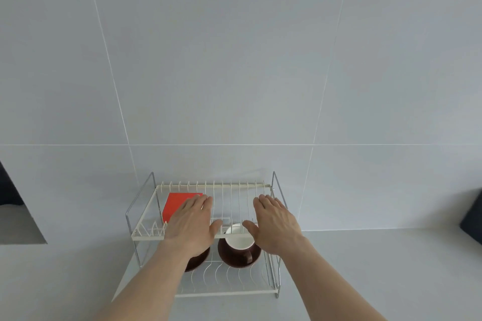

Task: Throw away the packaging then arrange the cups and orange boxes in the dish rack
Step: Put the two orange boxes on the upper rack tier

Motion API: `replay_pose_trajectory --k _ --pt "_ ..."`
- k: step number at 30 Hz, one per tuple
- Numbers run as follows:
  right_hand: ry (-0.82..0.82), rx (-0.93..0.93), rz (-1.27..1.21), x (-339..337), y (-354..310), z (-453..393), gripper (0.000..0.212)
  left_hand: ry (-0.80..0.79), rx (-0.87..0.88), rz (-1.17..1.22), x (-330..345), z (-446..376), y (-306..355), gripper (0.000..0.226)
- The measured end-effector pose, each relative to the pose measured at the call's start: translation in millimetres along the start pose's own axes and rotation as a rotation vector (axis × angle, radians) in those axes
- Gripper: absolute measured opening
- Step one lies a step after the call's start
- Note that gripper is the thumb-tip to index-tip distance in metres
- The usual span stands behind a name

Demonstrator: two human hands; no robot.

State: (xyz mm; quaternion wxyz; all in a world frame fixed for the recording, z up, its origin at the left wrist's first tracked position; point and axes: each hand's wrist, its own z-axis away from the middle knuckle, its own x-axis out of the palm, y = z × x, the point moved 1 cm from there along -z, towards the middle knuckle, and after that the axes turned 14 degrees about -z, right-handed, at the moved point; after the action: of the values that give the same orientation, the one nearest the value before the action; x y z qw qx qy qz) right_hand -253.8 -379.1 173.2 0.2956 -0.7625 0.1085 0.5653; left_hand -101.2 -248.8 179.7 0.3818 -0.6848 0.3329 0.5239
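Pale grey wall tiles (234,60) fill most of your view, with a light countertop (365,268) below. Against the wall stands a two-tier wire dish rack (146,236).

Your left hand (191,224) lies flat, palm down, over the upper tier, fingers (200,202) spread and loosely extended, gripping nothing. Its fingertips overlap the right edge of an orange box (177,203) that sits on the upper tier's left half; you cannot tell whether they touch it.

Your right hand (276,224) hovers palm down over the upper tier's right half, fingers straight and apart, thumb out, empty.

On the lower tier, between your two thumbs, a brown cup (240,242) with a white interior sits on a brown saucer (238,259). A second brown saucer (198,260) shows partly under your left wrist.
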Motion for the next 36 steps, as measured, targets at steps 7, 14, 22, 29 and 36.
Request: replay_pose_trajectory --k 7,14,22,29,36 --pt "0.052 0.052 -0.007 -16 44 48 0.057 -0.021 0.083 0.009 8 19 57 0.066" --pt "0.039 0.164 -0.023 -5 91 100 0.059 -0.067 0.169 0.072 33 44 117 0.064" --pt "-0.034 0.299 -0.068 27 134 154 0.056 -0.169 0.253 0.12 73 69 170 0.062" --pt "-0.101 0.423 -0.112 59 165 191 0.051 -0.258 0.303 0.127 109 82 201 0.063" --pt "-0.165 0.508 -0.156 84 183 216 0.055 -0.34 0.355 0.117 136 84 227 0.065"
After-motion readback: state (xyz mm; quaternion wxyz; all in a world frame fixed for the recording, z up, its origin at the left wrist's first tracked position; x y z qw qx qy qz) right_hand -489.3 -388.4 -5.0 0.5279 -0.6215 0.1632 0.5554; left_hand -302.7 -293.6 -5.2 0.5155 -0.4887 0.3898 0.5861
